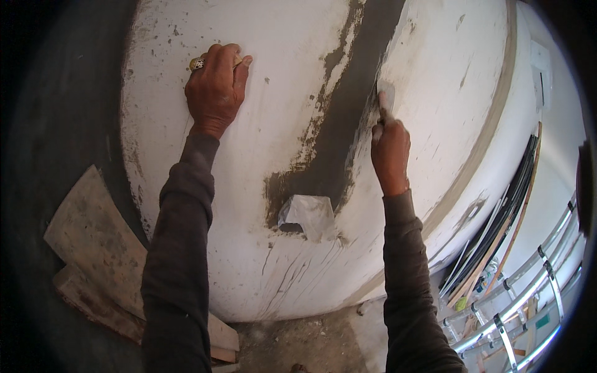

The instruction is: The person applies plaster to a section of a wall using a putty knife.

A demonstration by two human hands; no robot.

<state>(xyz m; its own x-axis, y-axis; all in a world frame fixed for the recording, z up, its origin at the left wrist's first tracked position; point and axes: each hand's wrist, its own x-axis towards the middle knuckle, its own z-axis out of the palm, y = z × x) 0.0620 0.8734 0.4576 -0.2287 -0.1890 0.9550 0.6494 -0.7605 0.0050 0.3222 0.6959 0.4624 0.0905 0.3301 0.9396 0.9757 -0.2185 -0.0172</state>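
Grey wet plaster strip (348,112) on white wall (273,93): smoothing step underway, right hand (390,149) closed around trowel (384,99) at strip's edge, left hand (216,87) braced, gripping something small; next stroke likely needs steady pressure.

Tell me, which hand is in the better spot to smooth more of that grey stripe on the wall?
Probably the right hand: it holds the scraper against the grey stripe. The left hand rests flat on the white wall, away from it.
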